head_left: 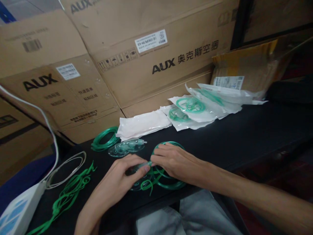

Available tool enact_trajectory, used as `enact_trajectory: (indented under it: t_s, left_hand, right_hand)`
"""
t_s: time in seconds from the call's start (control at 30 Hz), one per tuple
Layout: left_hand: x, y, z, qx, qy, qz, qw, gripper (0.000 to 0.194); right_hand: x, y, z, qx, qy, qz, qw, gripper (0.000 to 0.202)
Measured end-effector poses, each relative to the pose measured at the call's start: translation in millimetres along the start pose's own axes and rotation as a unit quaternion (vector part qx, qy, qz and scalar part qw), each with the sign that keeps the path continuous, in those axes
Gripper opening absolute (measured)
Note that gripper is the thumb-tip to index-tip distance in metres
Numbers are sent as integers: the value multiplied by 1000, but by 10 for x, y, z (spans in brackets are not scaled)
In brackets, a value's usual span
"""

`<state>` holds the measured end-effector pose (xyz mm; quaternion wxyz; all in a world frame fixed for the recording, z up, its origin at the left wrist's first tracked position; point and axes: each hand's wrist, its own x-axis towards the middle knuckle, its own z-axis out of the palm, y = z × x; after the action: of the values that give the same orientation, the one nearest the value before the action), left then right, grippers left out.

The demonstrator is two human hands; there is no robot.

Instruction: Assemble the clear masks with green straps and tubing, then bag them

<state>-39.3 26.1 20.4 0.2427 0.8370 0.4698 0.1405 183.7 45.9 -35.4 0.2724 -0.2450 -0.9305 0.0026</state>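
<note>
My left hand [127, 171] is closed round a clear plastic oxygen mask [137, 186], with its thumb on the mask's connector. Close beside it, the fingers of my right hand [168, 160] pinch the end of green tubing [174, 186] where it meets that connector; the exact joint is hidden by the fingers. The tubing lies coiled under and around my right hand. A green elastic strap [146, 185] hangs in a loop from the mask. Just beyond my hands lie more clear masks [127, 147] and another green tubing coil [105, 138].
White pouches [144, 124] and packed mask sets [193, 106] line the back of the black table [244, 130], against cardboard boxes [156, 65]. Loose green straps [70, 189], a white cable [80, 163] and a white power strip [23, 209] occupy the left side.
</note>
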Motion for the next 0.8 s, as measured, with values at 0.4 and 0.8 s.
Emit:
enact_trajectory:
  t_s: [0.4,0.8]
  left_hand:
    - [-119,-241,-201,58,40,-16,997,28]
    - [-161,-131,-195,86,97,-51,990,36]
  right_hand:
    - [-45,67,55,14,-33,74,997,17]
    - [92,-102,-133,-14,11,74,997,22]
